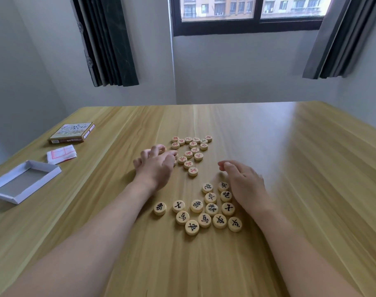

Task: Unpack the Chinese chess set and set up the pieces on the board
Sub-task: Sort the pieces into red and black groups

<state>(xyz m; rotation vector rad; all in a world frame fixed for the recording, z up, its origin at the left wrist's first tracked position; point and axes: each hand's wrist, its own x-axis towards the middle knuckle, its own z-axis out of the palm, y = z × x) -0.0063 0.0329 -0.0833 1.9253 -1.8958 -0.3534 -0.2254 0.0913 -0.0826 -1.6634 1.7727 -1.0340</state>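
Wooden table (268, 146), both bare forearms reach in from the near edge. Left hand (155, 166) sits at the left side of the red-marked pieces (192, 150), fingers curled down over a piece or two at the cluster's left fringe; blurred, so cannot tell if it actually pinches one. Right hand (245, 183) hovers palm-down with fingers loosely bent, nothing in it, just right of the black-marked pieces (204, 207) and touching or nearly touching the top-right ones. Red pieces form a loose clump in the table's middle, trailing toward the near side; black pieces lie closer to the near edge, spread in rough rows, one stray disc off to their left. A gap of bare wood separates the two groups. At the left edge: printed box lid (72, 133) farthest back, folded paper board (61, 154) with red lines just in front of it, still folded, then the open white box tray (24, 181) nearest, its corner close to the table edge. Right half and far strip of the table are open wood up to the wall under the window (247, 16).
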